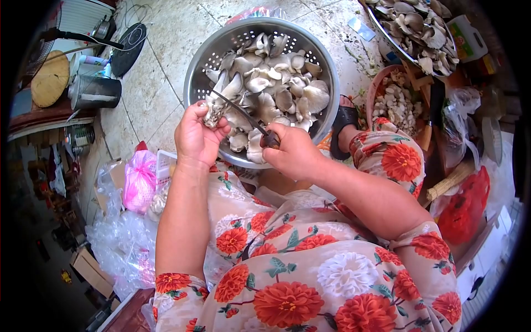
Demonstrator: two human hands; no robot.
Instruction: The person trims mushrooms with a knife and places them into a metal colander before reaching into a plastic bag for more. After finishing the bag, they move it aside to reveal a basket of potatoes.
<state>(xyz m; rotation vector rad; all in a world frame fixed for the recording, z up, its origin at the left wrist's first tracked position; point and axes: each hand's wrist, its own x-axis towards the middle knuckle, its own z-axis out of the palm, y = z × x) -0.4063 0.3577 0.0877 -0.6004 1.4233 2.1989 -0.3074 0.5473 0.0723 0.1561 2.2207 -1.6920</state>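
Note:
My left hand (200,135) is closed around the base of an oyster mushroom cluster (214,113), its caps pointing up and away from me. In my right hand (293,150) is a knife (243,113), gripped by its dark handle. The narrow dark blade runs up and left, its tip close to the held cluster; whether it touches cannot be made out. Under both hands stands a metal colander (193,72) with a perforated wall, heaped with grey-white oyster mushrooms (268,83).
At the upper right, a metal basin (387,41) holds more mushrooms. Below it, a pink tub (371,88) contains pale pieces. A pink plastic bag (140,180) and clear plastic bags (119,243) lie to my left. A red bag (467,207) is at my right. Scraps dot the tiled floor (160,50).

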